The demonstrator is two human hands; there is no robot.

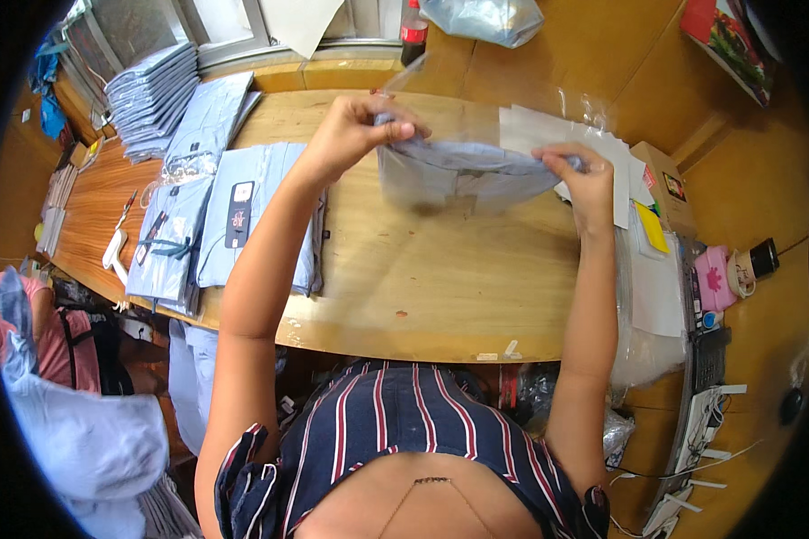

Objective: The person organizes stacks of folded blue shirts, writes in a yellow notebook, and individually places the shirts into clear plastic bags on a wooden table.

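A folded light blue shirt (463,175) sits partly inside a clear plastic bag (449,126), lifted over the wooden table (404,278). My left hand (360,126) pinches the shirt and bag at their upper left corner. At the right end of the shirt, my right hand (575,175) grips its edge. Both arms reach forward from the lower edge of the view.
Folded blue shirts (243,216) with tags lie on the table's left part, and a tall stack of bagged shirts (153,94) stands behind them. White card sheets (593,144), a small box (665,184) and a yellow pad lie at right. Scissors (126,211) rest far left.
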